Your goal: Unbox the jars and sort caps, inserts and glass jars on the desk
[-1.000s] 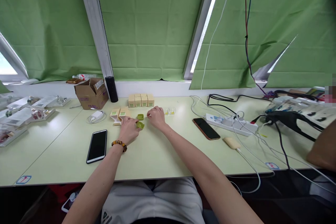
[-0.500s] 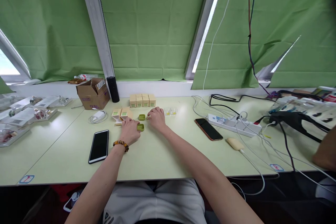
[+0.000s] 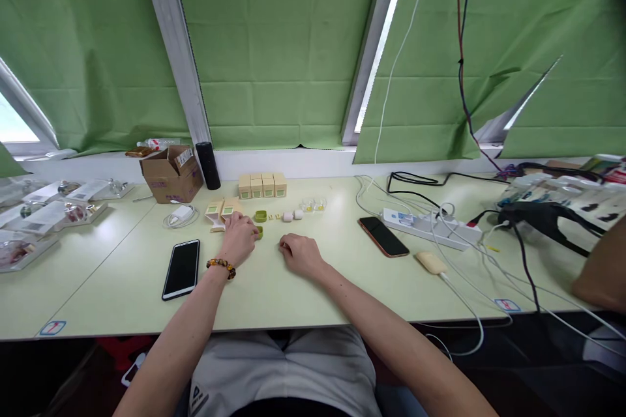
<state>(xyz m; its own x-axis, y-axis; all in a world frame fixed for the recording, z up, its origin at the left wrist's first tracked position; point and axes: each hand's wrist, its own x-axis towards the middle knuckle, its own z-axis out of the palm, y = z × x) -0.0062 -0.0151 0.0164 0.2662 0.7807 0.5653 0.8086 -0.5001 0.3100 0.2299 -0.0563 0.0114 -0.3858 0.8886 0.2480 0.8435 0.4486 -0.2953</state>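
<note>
Seemingly against left hand (image 3: 238, 238): green case (image 3: 260, 232)

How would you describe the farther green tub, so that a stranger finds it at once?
On the pale table, find the row of four small boxes near the back wall. The farther green tub sits in front of them, left of some tiny yellow pieces. The other green tub is nearer the table's front edge and partly covered, while this one shows whole.

The left hand (image 3: 238, 238) partly hides the nearer green container (image 3: 259, 232). Two yellowish pieces (image 3: 277, 216) are too small to recognise. The right edge cuts another person's arm (image 3: 600, 273).
</note>
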